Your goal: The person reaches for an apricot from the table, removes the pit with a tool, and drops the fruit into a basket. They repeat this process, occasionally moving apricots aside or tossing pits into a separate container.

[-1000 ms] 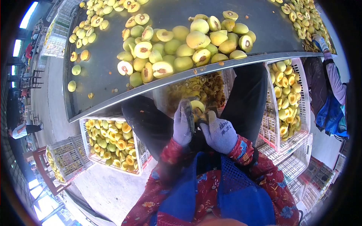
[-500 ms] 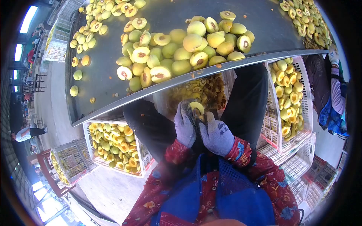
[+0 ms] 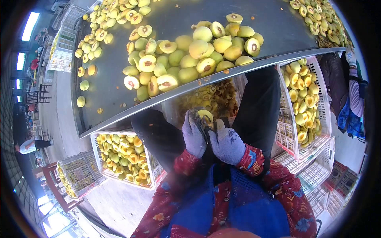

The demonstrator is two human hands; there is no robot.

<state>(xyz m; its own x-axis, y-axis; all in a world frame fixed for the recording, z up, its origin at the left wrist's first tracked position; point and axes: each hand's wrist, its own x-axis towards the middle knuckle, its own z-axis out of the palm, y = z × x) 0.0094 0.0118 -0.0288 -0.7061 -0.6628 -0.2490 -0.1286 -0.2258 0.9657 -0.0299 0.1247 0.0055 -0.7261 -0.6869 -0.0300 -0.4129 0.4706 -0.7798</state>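
Both of my gloved hands meet over my lap, below the table's metal edge. My left hand (image 3: 193,134), in a soiled lilac glove, closes around a pale yellow peach half (image 3: 205,114). Its cut rim shows above the fingers. My right hand (image 3: 226,142), in a matching glove with dark writing on the back, is pressed close against it with curled fingers. Whatever sits in the right fingers is small and dark, and mostly hidden. Behind the hands, a container holds many brownish-yellow fruit scraps (image 3: 216,97).
A pile of whole and halved peaches (image 3: 190,59) lies on the dark metal table (image 3: 274,35). Crates of pitted halves stand left (image 3: 149,166) and right (image 3: 295,148) of my legs. Another worker's sleeve (image 3: 354,95) shows at far right. Stacked crates (image 3: 79,174) stand farther left.
The peach half has turned slightly in my left hand, showing more of its curved cut rim. My hands stay together in nearly the same place. The view has shifted a little.
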